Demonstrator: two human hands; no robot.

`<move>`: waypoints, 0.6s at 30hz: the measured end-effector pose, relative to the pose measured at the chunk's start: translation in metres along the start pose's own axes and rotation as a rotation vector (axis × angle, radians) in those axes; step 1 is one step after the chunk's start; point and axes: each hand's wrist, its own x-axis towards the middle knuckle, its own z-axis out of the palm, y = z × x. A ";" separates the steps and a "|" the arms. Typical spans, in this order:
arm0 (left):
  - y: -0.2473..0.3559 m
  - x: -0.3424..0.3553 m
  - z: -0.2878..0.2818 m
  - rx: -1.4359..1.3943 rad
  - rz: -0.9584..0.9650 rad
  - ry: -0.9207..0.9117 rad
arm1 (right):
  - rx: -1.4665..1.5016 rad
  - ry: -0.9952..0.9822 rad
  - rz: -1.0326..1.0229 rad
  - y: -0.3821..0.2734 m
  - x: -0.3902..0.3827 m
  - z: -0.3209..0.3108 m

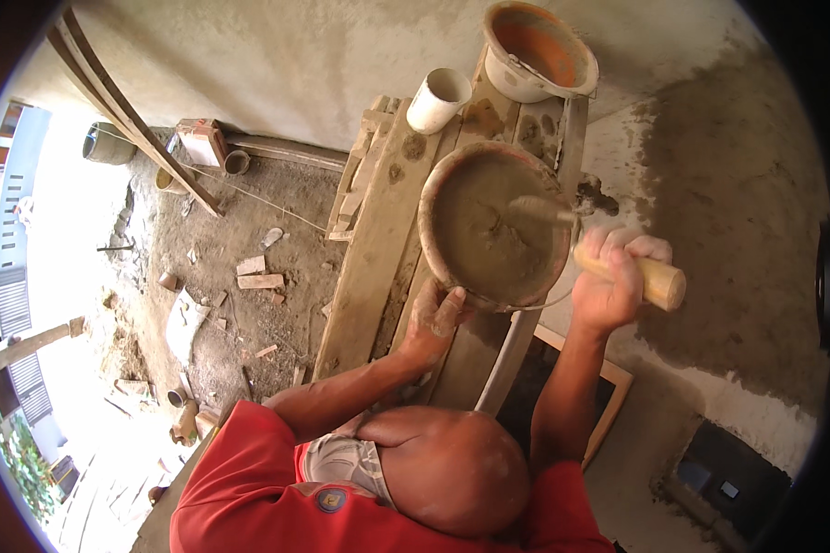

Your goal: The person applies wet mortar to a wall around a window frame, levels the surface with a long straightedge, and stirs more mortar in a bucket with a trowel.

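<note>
A round bucket (428, 221) full of wet grey mortar (489, 249) stands on a wooden plank bench (364, 304) in front of me. My left hand (436, 318) grips its near rim, the thumb on top and the fingers mostly hidden below. Closed round the yellowish wooden handle of a trowel (662, 284), my right hand (613, 272) is just right of the bucket. The trowel's blade reaches over the mortar and looks smeared by motion. A thin wire bail hangs along the bucket's near right side.
Behind the bucket stand a white cylindrical container (438, 103) and a pale bucket (516, 78) with an orange inside. A partly plastered wall (729, 212) rises on the right. Broken bricks (261, 280) litter the dirt floor at left, where long boards (138, 120) lean.
</note>
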 end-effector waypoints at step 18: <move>0.079 0.063 -0.053 0.331 0.185 -0.161 | 0.187 -0.461 0.518 0.152 0.061 0.025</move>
